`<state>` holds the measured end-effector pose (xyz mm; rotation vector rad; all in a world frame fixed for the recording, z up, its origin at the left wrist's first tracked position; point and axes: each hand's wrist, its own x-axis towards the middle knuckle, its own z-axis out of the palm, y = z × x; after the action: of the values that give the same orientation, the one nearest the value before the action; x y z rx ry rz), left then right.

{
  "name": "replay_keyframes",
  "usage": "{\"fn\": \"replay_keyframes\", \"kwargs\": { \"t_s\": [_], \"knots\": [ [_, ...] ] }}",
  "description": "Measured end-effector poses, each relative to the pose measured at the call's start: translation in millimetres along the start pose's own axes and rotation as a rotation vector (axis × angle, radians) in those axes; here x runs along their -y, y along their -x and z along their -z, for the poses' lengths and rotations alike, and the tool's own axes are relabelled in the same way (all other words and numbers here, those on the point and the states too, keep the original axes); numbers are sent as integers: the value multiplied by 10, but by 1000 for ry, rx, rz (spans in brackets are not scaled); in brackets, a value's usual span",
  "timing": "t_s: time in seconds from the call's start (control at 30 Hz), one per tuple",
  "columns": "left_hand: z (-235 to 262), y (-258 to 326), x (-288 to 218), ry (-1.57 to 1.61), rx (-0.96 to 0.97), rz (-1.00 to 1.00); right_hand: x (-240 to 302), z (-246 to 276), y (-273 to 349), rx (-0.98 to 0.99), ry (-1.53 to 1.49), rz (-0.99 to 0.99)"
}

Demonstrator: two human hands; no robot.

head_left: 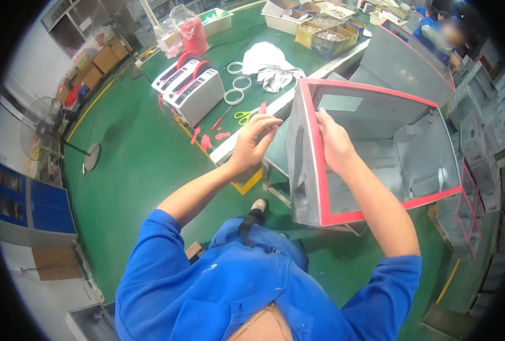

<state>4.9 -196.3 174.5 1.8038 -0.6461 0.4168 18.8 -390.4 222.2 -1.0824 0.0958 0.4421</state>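
A grey metal box (299,153) with red tape along the rim of its open face (389,94) stands in front of me, tilted in the view. My right hand (336,145) is at the left side of that rim, its fingers closed against the taped edge. To the left of the box my left hand (254,143) is raised with fingers curled toward the thumb. A short red strip (262,107) shows just beyond these fingers; whether they hold it is unclear. Green-handled scissors (242,117) and a red pen-like tool (220,118) lie on the table nearby.
Two tape dispensers (192,94) with red rolls stand on the green table. White rings (233,96), a white cloth (268,63) and red scraps (206,141) lie around them. Parts bins (326,37) stand farther back. Another grey box (403,59) is behind mine; a standing fan (42,128) is left.
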Motion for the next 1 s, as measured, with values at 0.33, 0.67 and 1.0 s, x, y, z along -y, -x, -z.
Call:
{"fn": "replay_keyframes", "kwargs": {
  "t_s": [0.33,0.67,1.0],
  "knots": [
    [-101,-97,-59,92,46,8,-60,27,-66,41,-60,35],
    [-234,-235,-165,-246,141,-359,-22,-30,-3,26,-8,76],
    [-325,-263,-153,-438,254,-561,-39,-23,-9,-13,6,88]
  ]
}}
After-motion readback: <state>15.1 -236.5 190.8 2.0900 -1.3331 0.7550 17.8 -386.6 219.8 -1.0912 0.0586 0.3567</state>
